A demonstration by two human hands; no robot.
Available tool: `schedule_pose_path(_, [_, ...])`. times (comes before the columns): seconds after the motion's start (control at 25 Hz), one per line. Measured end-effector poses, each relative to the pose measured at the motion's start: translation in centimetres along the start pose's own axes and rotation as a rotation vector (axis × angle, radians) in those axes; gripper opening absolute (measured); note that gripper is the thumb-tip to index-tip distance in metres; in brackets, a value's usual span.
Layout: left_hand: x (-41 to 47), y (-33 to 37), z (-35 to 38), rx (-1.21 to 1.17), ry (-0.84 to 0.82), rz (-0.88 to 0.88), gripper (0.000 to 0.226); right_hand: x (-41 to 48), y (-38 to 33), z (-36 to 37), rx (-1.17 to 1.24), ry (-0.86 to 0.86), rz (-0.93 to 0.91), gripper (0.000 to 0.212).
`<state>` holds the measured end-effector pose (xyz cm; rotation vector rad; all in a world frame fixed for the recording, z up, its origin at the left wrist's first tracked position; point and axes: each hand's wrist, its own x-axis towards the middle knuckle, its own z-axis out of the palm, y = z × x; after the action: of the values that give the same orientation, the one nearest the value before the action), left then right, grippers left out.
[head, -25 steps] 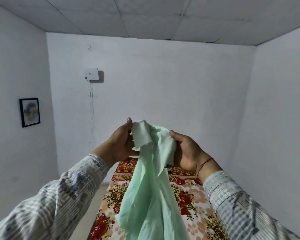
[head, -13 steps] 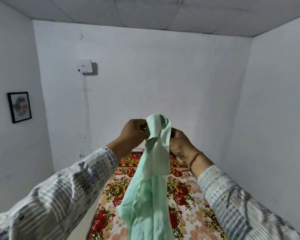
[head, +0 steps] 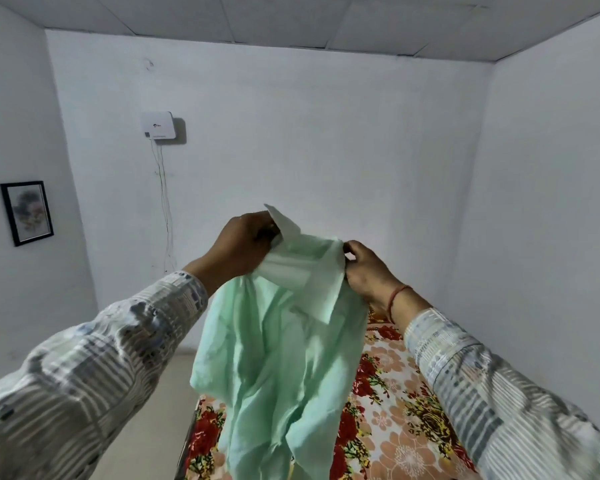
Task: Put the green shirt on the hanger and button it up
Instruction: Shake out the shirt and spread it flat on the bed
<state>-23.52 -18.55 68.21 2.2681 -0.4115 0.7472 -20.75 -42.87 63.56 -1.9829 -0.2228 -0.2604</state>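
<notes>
The pale green shirt (head: 278, 358) hangs in the air in front of me, held up by its collar at chest height. My left hand (head: 243, 242) grips the left end of the collar, with a collar point sticking up above the fingers. My right hand (head: 366, 268) pinches the right end of the collar. The shirt body drapes down in folds over the bed. No hanger shows in this view.
A bed with a red and orange floral sheet (head: 395, 420) lies below the shirt, along the right wall. A white box with hanging wires (head: 157, 125) is fixed on the far wall. A framed picture (head: 26, 212) hangs on the left wall. Bare floor (head: 146, 427) runs left of the bed.
My hands have moved apart, spreading the bunched collar open. The shirt now hangs wider and my view has tilted slightly down.
</notes>
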Motion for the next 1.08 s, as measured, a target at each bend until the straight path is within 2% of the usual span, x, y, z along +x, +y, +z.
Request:
schedule_pose_path(0.04, [0.0, 0.1, -0.2, 0.022, -0.019, 0.025, 0.027, 0.0, -0.4, 0.0, -0.127, 0.05, -0.083, 0.012])
schedule_pose_path(0.08, [0.1, 0.1, -0.6, -0.005, -0.022, 0.01, 0.03, -0.1, -0.9, -0.2, -0.268, 0.095, -0.15, 0.016])
schedule_pose_path(0.16, [0.5, -0.2, -1.6, 0.032, 0.047, -0.052, 0.024, -0.9, -2.4, -1.2, -0.388, 0.14, -0.173, 0.048])
schedule_pose_path(0.2, [0.7, -0.7, -2.2, 0.165, 0.118, -0.034, 0.019, -1.4, -3.0, -1.9, -0.316, 0.079, -0.123, 0.057])
schedule_pose_path(0.24, [0.7, -1.1, -2.6, 0.316, 0.177, 0.023, 0.015, -1.7, -3.5, -2.5, -0.158, -0.07, -0.05, 0.055])
schedule_pose_path(0.28, [0.6, -1.6, -2.9, 0.422, 0.215, 0.078, 0.014, -2.1, -3.7, -2.9, -0.028, -0.259, 0.038, 0.041])
schedule_pose_path(0.32, [0.3, -1.9, -2.9, 0.428, 0.238, 0.097, 0.014, -2.4, -3.7, -3.2, 0.009, -0.428, 0.109, 0.024])
schedule_pose_path(0.36, [0.0, -1.8, -2.9, 0.349, 0.247, 0.071, 0.017, -2.3, -3.6, -3.6, -0.059, -0.534, 0.149, 0.015])
schedule_pose_path(0.4, [0.0, -1.8, -2.8, 0.209, 0.232, -0.007, 0.022, -1.9, -3.0, -3.8, -0.182, -0.565, 0.153, 0.017])
schedule_pose_path(0.44, [-0.1, -1.5, -2.9, 0.005, 0.192, -0.131, 0.024, -1.3, -2.2, -3.7, -0.302, -0.51, 0.129, 0.017])
schedule_pose_path(0.52, [0.1, -1.4, -3.0, -0.447, -0.022, -0.372, 0.023, -0.3, -1.0, -3.5, -0.368, -0.185, 0.05, 0.013])
schedule_pose_path(0.56, [-0.1, -1.7, -3.2, -0.609, -0.137, -0.452, 0.025, 0.2, -0.4, -3.4, -0.332, -0.031, 0.008, 0.014])
schedule_pose_path(0.6, [-0.7, -1.9, -3.4, -0.672, -0.234, -0.48, 0.026, 0.1, -0.1, -3.2, -0.35, 0.052, -0.028, 0.014])
schedule_pose_path(0.68, [-2.2, -2.4, -3.3, -0.503, -0.326, -0.453, 0.03, -0.6, -0.2, -3.0, -0.559, 0.112, -0.122, 0.025])
schedule_pose_path(0.76, [-2.9, -2.9, -2.2, -0.104, -0.248, -0.415, 0.031, -1.7, -0.7, -2.7, -0.706, 0.139, -0.179, 0.044])
schedule_pose_path(0.8, [-3.3, -3.1, -1.4, 0.007, -0.183, -0.407, 0.028, -2.1, -1.0, -2.4, -0.759, 0.134, -0.175, 0.049])
schedule_pose_path(0.84, [-3.8, -3.2, -0.8, -0.01, -0.137, -0.419, 0.025, -2.5, -1.1, -2.2, -0.801, 0.151, -0.173, 0.052])
schedule_pose_path(0.96, [-4.5, -3.3, 0.5, -0.31, -0.042, -0.502, 0.03, -2.6, -0.3, -2.4, -0.902, 0.202, -0.154, 0.049])
schedule_pose_path(1.0, [-4.9, -3.3, 0.7, -0.346, -0.037, -0.509, 0.032, -2.4, 0.1, -2.5, -0.865, 0.196, -0.122, 0.048])
schedule_pose_path(1.08, [-5.0, -3.0, 0.9, -0.315, -0.044, -0.499, 0.033, -2.6, 0.8, -2.6, -0.574, 0.155, -0.046, 0.053])
